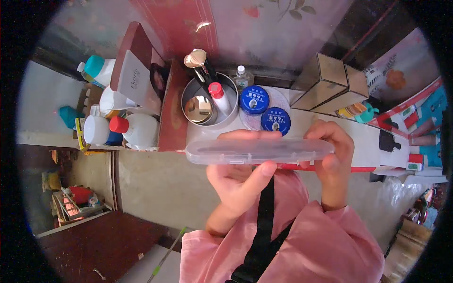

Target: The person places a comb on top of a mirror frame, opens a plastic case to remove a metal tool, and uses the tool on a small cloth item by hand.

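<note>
Currently, the case [259, 151] is held lengthwise across the view by both hands, its long rim facing the camera and its ends pointing left and right. The left hand [231, 186] pinches the left half: thumb on the near side, fingers along the far side. The right hand [337, 151] grips the right end between thumb and curled fingers. The left end of the case projects past the left hand.

In the view, the case overlaps the front edge of the shelf [358, 146], which carries a red strip; the height between them cannot be told. Beyond the case, the blue discs [255, 100] lie on a round plate [283, 101], one partly hidden by the fingers. To their left stands the pot [228, 121], with a red-capped bottle [219, 98] inside; a clear bottle [242, 79] stands behind the plate.

Lateral limits: the brown box [172, 108] at the left, the cartons [325, 85] at far right of the plate. White shelf top shows between the cartons and the right hand. On the near side, floor [155, 188] shows left of the left forearm.
</note>
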`<state>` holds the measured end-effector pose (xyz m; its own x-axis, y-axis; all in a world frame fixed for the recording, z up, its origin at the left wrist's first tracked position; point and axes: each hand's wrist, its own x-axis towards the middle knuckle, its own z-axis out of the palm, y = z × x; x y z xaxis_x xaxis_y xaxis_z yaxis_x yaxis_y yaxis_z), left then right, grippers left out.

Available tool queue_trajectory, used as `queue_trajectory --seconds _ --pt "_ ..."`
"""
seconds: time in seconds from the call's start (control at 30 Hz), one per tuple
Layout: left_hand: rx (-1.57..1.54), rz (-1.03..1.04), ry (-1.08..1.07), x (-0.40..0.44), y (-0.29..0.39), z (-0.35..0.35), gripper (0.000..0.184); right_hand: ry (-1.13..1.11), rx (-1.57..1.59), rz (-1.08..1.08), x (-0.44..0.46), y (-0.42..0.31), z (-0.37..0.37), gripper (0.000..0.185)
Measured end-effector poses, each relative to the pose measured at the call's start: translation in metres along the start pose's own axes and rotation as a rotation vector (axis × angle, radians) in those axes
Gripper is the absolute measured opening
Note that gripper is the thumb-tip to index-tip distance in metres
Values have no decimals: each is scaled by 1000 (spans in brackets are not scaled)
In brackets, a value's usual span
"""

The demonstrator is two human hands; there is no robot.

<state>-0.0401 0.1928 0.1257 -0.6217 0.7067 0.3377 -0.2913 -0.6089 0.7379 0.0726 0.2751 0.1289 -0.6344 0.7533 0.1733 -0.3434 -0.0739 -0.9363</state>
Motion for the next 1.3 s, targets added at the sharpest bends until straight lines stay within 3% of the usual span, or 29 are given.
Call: queue_trajectory --seconds 0.2,0.47,0.77,0.97,1.1,1.2,1.27,1.3 --pt "-3 -38 -57 -3 2 -1 29 52 16 -10 1 -3 4 42" --pt "186 97 -97 -5 7 -6 20 65 -7 0 -1 -6 3 37" --pt "291 184 -74 -6 10 -2 21 75 -97 -73 -1 -7 -1 35" --pt "337 163 -117 -4 9 -5 21 -4 -221 -159 8 -11 0 27" --pt "317 31 -159 -2 10 1 21 -108 -274 -46 15 -22 0 23" --pt "289 49 -158 -6 10 4 22 -304 -332 -224 16 -25 -8 21" --pt "240 210 -275 -7 12 5 24 -399 -415 -385 12 -37 -6 19" --pt "215 250 -325 -8 19 8 20 -323 -438 -652 9 -35 -1 16"
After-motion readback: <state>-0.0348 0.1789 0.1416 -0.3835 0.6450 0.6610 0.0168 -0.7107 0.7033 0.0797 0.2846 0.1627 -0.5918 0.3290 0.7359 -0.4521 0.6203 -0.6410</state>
